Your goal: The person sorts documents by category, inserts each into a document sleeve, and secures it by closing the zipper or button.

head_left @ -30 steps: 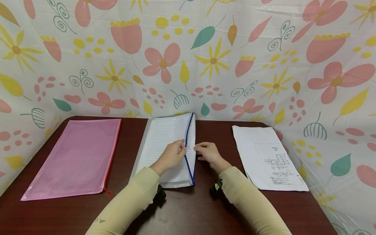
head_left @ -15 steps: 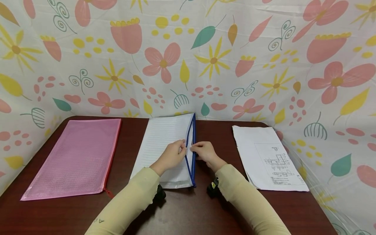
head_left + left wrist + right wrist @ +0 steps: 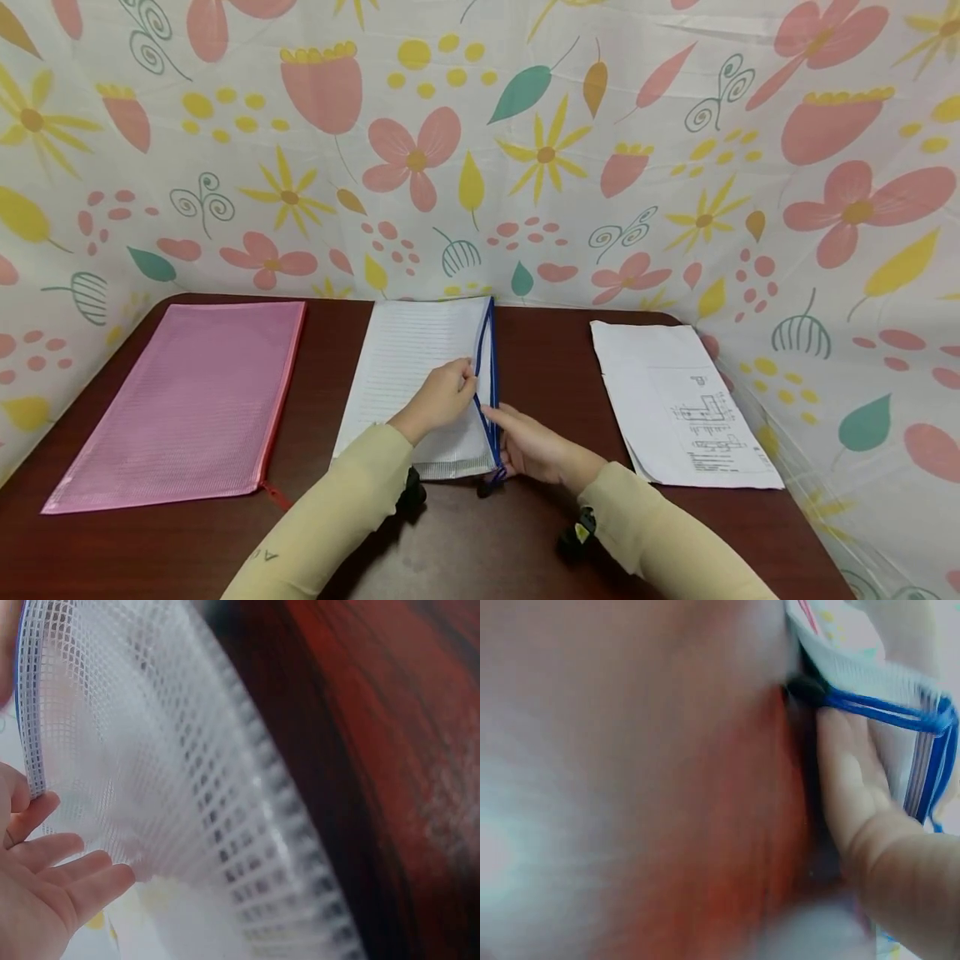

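On the pouch [image 3: 408, 333], the left hand [image 3: 438, 396] pinched the blue edge [image 3: 495, 375]; whether the right hand [image 3: 536, 446] gripped anything was unclear; holding that edge taut seemed wise.

The person wears a long, pale yellow cloth sleeve on each arm, the left sleeve [image 3: 330, 508] and the right sleeve [image 3: 663, 533] matching in tone. Both look plain and smooth over the forearm, with soft creases near the loose cuffs, whose edges are slightly wavy and end around the wrists. The left one bears a small, dark, letter-like marking [image 3: 269, 556], partly resembling an A. Below the left cuff shows a compact black wrist device [image 3: 411, 493], rounded and lumpy in outline; its black counterpart [image 3: 573, 546] at the right wrist carries a small yellow-green patch [image 3: 581, 532]. The left hand [image 3: 438, 400] and right hand [image 3: 536, 446] are bare.
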Tool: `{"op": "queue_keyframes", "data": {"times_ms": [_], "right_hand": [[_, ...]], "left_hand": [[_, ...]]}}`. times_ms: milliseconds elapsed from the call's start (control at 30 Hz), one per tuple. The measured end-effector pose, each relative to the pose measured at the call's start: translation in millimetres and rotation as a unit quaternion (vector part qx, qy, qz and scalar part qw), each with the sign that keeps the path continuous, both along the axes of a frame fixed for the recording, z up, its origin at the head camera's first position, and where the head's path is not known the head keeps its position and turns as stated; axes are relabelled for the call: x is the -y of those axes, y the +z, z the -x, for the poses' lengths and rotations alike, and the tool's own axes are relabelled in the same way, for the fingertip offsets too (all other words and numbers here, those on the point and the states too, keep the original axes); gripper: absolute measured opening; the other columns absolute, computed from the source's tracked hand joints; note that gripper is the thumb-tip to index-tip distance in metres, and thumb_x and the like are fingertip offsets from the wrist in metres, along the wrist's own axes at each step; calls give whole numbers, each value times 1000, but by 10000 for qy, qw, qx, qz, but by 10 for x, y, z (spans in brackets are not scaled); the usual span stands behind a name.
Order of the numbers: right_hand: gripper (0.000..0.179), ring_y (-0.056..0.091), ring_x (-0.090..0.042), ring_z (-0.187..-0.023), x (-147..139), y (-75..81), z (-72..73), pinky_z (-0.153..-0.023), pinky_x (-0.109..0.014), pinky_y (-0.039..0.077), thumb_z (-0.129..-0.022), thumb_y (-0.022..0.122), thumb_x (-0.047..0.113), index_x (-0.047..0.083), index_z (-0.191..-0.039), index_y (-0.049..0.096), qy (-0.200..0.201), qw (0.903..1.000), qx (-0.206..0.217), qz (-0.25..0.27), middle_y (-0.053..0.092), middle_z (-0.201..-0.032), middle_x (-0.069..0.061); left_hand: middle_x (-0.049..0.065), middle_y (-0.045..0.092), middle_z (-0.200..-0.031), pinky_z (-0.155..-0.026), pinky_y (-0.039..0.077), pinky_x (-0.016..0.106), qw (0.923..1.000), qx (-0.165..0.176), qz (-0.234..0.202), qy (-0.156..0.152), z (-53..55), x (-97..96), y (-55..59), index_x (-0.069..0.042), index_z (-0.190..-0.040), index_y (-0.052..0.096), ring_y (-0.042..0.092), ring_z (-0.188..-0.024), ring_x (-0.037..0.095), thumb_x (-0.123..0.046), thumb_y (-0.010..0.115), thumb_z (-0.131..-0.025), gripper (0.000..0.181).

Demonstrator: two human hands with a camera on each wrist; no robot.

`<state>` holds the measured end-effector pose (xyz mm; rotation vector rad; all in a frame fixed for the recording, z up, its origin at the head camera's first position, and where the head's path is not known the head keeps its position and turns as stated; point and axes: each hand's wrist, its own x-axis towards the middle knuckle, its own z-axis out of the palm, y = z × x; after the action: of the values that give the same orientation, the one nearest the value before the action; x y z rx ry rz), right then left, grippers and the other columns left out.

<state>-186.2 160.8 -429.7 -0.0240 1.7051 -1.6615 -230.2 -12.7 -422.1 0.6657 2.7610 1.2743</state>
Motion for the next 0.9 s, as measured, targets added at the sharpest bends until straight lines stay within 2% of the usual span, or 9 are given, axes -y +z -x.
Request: {"op": "queue_keyframes", "data": {"times_ms": [100,200,267,333,433,500,600,667,900], "right_hand": [[61,65,-17,-65,-51,30,-85,-65,-37,55,-95,43,53,12,-137,27,471,9987,-13,-193,69,-84,-8],[54,56,-11,-51,-112,53,-117,-53,-29,51,-92,52,48,4,-121,44,672,9952,-262,-665,65,-68,-5],[43,46,-8,-44,-154,64,-123,-46,-24,44,-92,56,43,2,-105,55,765,9906,-510,-1011,60,-61,-2],[38,38,-6,-41,-195,69,-125,-41,-20,38,-91,59,38,1,-86,61,925,9833,-785,-1357,55,-56,0],[37,34,-5,-39,-249,73,-132,-38,-19,31,-90,62,33,1,-72,64,1254,9696,-1151,-1759,53,-53,1],[39,34,-5,-39,-279,73,-135,-37,-19,31,-89,64,30,-3,-68,64,1485,9618,-1304,-1894,54,-53,1],[36,36,-5,-40,-311,63,-132,-37,-19,30,-88,66,25,-7,-72,66,1730,9559,-1407,-1911,56,-54,1],[34,36,-5,-40,-324,54,-127,-37,-19,30,-87,67,23,-9,-74,66,1820,9546,-1418,-1884,56,-54,1],[31,36,-5,-41,-349,27,-120,-37,-18,28,-85,69,20,-10,-76,67,1802,9632,-1071,-1683,59,-56,0]], "left_hand": [[15,65,-97,-47,33,20,9995,165,242,-87,16,-8,-5,-5,-89,54,37,-50,9,-13,46,-97,14],[8,57,-79,-54,41,24,9964,471,674,-201,23,-11,-19,-4,-103,54,46,-57,12,-20,49,-97,18],[10,63,-93,-66,49,30,9924,666,999,-267,16,-7,-26,-4,-116,52,57,-72,17,-27,53,-94,31],[14,63,-112,-82,50,36,9877,830,1270,-372,0,-2,-40,-4,-127,47,61,-94,23,-33,60,-89,49],[16,50,-136,-103,42,41,9812,923,1569,-641,-34,-3,-49,-3,-136,42,49,-125,28,-43,73,-78,77],[17,38,-147,-109,36,41,9751,957,1825,-820,-60,-9,-56,-3,-141,38,37,-136,29,-51,79,-68,97],[17,21,-155,-113,30,41,9645,892,2284,-977,-98,-20,-58,-6,-145,33,21,-144,30,-62,83,-53,119],[16,15,-157,-113,29,41,9592,866,2506,-984,-119,-27,-55,-8,-147,31,16,-145,29,-65,83,-48,125],[15,13,-158,-113,30,40,9551,983,2627,-951,-154,-48,-49,-10,-148,29,14,-146,28,-63,85,-45,128]]}}
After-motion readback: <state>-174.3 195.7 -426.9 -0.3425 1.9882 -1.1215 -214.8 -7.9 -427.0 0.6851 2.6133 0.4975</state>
